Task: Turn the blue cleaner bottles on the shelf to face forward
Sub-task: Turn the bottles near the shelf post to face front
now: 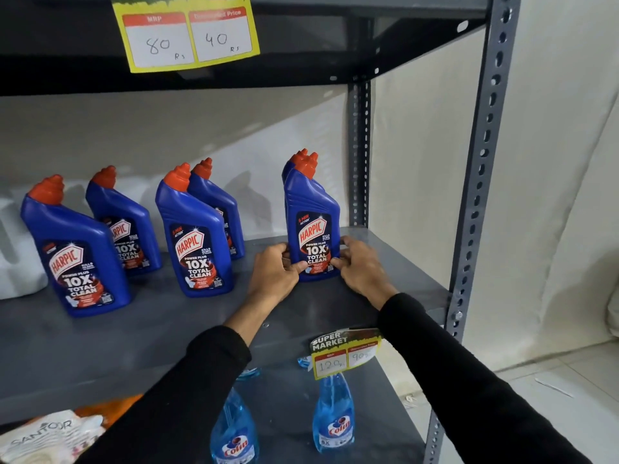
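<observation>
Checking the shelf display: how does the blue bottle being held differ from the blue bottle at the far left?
The held bottle stands upright between both hands; the far-left bottle stands free and looks tilted. The held one hides another bottle behind it; the far-left one doesn't. Both have red caps and labels facing forward.

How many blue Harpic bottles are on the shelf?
6: far-left front, one behind it, middle front, one behind, held bottle, one mostly hidden behind it.

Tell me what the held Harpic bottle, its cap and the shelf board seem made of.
Harpic bottle: probably moulded plastic, glossy blue with soft highlights. Cap: likely plastic too, orange-red, ridged. Shelf board: apparently painted metal, matte grey, like the slotted upright.
</observation>
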A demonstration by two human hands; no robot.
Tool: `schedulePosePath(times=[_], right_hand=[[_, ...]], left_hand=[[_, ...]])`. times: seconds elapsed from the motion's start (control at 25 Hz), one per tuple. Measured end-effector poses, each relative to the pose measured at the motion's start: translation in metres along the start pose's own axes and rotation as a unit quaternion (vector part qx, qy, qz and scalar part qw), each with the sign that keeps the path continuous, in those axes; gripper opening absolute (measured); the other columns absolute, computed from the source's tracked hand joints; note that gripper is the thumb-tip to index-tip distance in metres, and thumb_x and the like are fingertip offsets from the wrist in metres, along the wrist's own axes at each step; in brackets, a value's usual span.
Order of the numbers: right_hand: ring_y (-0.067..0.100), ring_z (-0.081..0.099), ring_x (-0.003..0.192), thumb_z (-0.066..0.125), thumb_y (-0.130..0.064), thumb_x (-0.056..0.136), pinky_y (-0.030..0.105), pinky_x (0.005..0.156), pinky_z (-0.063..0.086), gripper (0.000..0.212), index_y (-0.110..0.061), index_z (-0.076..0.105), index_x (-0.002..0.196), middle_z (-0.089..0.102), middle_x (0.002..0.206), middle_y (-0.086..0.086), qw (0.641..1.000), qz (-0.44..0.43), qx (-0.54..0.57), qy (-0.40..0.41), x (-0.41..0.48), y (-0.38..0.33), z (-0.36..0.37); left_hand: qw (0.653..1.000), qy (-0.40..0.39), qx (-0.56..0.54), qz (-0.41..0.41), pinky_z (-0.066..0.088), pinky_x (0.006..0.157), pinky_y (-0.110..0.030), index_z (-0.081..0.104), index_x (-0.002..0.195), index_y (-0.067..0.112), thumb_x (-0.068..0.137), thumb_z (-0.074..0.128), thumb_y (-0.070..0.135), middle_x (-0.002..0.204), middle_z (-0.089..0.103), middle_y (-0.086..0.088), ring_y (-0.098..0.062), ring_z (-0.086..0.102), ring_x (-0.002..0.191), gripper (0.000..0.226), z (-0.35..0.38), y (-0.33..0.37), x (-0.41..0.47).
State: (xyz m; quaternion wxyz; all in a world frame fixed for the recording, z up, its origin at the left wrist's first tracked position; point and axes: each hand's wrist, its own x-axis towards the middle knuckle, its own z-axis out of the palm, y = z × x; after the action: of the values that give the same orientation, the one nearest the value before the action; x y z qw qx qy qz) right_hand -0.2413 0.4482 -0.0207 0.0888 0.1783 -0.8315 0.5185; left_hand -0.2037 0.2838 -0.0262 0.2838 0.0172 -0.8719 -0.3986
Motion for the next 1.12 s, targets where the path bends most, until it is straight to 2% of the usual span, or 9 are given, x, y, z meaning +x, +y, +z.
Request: schedulePosePath(times=[0.2, 0.44, 0.64, 0.76, 0.84, 0.92, 0.96, 1.04, 1.12], right_hand=[[0.023, 0.055, 0.122, 0.062, -0.015, 0.094, 0.041, 0.094, 0.052, 0.046, -0.010, 0.048, 0.138, 0.062, 0.129, 0.012, 0.999, 0.026, -0.026, -0.022, -0.015, -0.004, -0.013], [0.015, 0.050, 0.111, 0.061, -0.012, 0.095, 0.041, 0.094, 0.052, 0.046, -0.010, 0.048, 0.139, 0.059, 0.131, 0.011, 0.996, 0.067, 0.051, -0.030, -0.026, -0.002, -0.020], [0.020, 0.054, 0.122, 0.063, -0.014, 0.094, 0.040, 0.096, 0.053, 0.046, -0.011, 0.050, 0.137, 0.064, 0.127, 0.008, 0.998, 0.046, 0.020, -0.040, -0.034, -0.011, -0.017], [0.017, 0.052, 0.123, 0.063, -0.007, 0.093, 0.044, 0.098, 0.052, 0.052, -0.010, 0.045, 0.142, 0.060, 0.134, 0.009, 0.996, 0.055, 0.044, -0.051, -0.041, -0.007, -0.024], [0.013, 0.045, 0.131, 0.062, 0.002, 0.092, 0.033, 0.090, 0.057, 0.063, -0.014, 0.038, 0.148, 0.051, 0.142, 0.002, 0.996, 0.002, 0.091, -0.003, -0.053, -0.008, -0.029], [-0.002, 0.051, 0.120, 0.062, 0.006, 0.091, 0.006, 0.076, 0.053, 0.061, -0.018, 0.045, 0.145, 0.056, 0.131, -0.008, 0.979, -0.133, 0.084, 0.129, -0.067, -0.026, -0.026], [-0.006, 0.057, 0.113, 0.061, 0.007, 0.091, 0.004, 0.075, 0.051, 0.056, -0.019, 0.052, 0.140, 0.061, 0.124, -0.010, 0.960, -0.201, 0.096, 0.171, -0.073, -0.039, -0.022], [0.000, 0.064, 0.108, 0.059, 0.006, 0.090, 0.012, 0.086, 0.051, 0.046, -0.016, 0.062, 0.130, 0.069, 0.119, -0.008, 0.930, -0.292, 0.135, 0.176, -0.077, -0.066, -0.007], [0.002, 0.063, 0.113, 0.055, 0.003, 0.093, 0.015, 0.094, 0.048, 0.040, -0.012, 0.062, 0.129, 0.069, 0.122, -0.003, 0.931, -0.298, 0.169, 0.123, -0.078, -0.089, 0.017]], left_hand=[[1.000, -0.016, 0.011, 0.014, 0.044, 0.054, -0.003, 0.067, 0.115, 0.006, 0.083, 0.076, 0.017, 0.097, 0.072, -0.001, 0.008, 0.057, 0.071, 0.036, -0.004, 0.005, -0.013], [0.999, -0.025, 0.014, 0.044, 0.041, 0.054, 0.003, 0.068, 0.113, 0.004, 0.081, 0.077, 0.014, 0.077, 0.059, 0.018, 0.013, 0.056, 0.063, 0.035, -0.010, 0.015, -0.029], [0.999, -0.016, -0.010, 0.036, 0.041, 0.056, 0.004, 0.067, 0.113, 0.005, 0.082, 0.077, 0.013, 0.078, 0.060, 0.019, 0.022, 0.059, 0.065, 0.033, -0.026, 0.017, -0.038], [0.999, -0.034, -0.016, 0.027, 0.044, 0.060, 0.001, 0.063, 0.119, 0.008, 0.082, 0.076, 0.018, 0.096, 0.065, 0.007, 0.008, 0.063, 0.080, 0.040, -0.022, 0.020, -0.043], [0.998, -0.004, -0.029, 0.054, 0.045, 0.077, -0.006, 0.056, 0.130, 0.010, 0.082, 0.077, 0.020, 0.112, 0.056, 0.006, -0.005, 0.058, 0.104, 0.053, -0.021, 0.024, -0.048], [0.988, 0.077, -0.086, 0.106, 0.044, 0.087, -0.012, 0.055, 0.131, 0.012, 0.083, 0.076, 0.019, 0.116, 0.056, 0.003, -0.007, 0.055, 0.107, 0.053, -0.031, 0.023, -0.052], [0.978, 0.110, -0.112, 0.138, 0.045, 0.089, -0.014, 0.058, 0.127, 0.013, 0.084, 0.074, 0.019, 0.114, 0.058, 0.002, -0.006, 0.057, 0.106, 0.046, -0.040, 0.021, -0.055], [0.967, 0.136, -0.124, 0.176, 0.047, 0.089, -0.017, 0.064, 0.117, 0.013, 0.087, 0.069, 0.022, 0.109, 0.061, 0.001, -0.008, 0.061, 0.103, 0.032, -0.062, 0.009, -0.061], [0.966, 0.173, -0.086, 0.174, 0.046, 0.086, -0.017, 0.062, 0.117, 0.013, 0.091, 0.063, 0.023, 0.108, 0.061, -0.001, -0.008, 0.061, 0.099, 0.028, -0.087, -0.009, -0.067]])
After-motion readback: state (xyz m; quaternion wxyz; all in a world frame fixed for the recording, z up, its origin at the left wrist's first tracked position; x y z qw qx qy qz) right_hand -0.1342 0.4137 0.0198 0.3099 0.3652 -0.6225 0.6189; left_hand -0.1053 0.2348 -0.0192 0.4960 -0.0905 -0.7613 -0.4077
